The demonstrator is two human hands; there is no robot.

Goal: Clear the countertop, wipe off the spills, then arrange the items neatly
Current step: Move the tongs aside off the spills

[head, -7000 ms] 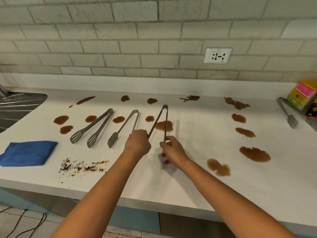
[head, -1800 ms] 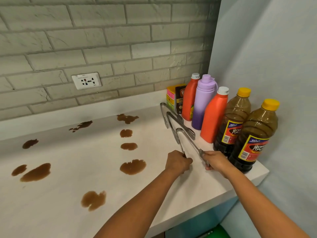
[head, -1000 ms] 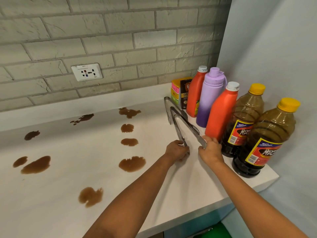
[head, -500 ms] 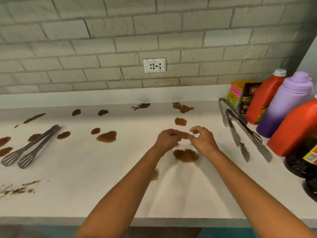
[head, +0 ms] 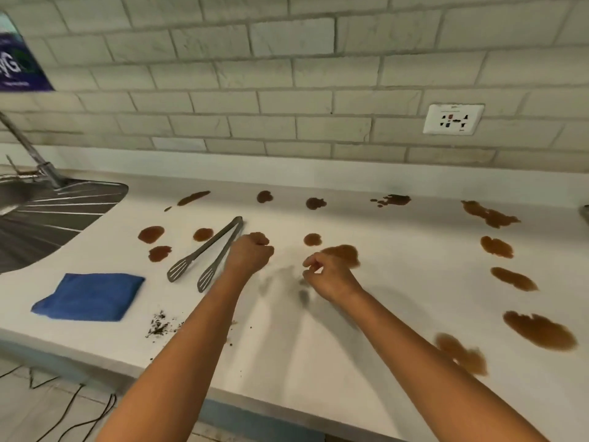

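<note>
Two hands reach out over the white desk (head: 318,362): the left hand (head: 250,255) is balled with its fingers curled in on nothing, just right of the metal tongs (head: 207,252) that lie slanted with their slotted ends toward the front, while the right hand (head: 328,275) hangs beside it with fingers loosely bent and empty, near a brown spill (head: 342,253). A folded blue cloth (head: 89,296) sits toward the front left by dark crumbs (head: 159,327), the sink's drainboard (head: 47,215) bounds the left side, more spills dot the back and right, and a bare white stretch runs beneath the forearms to the front edge.
</note>
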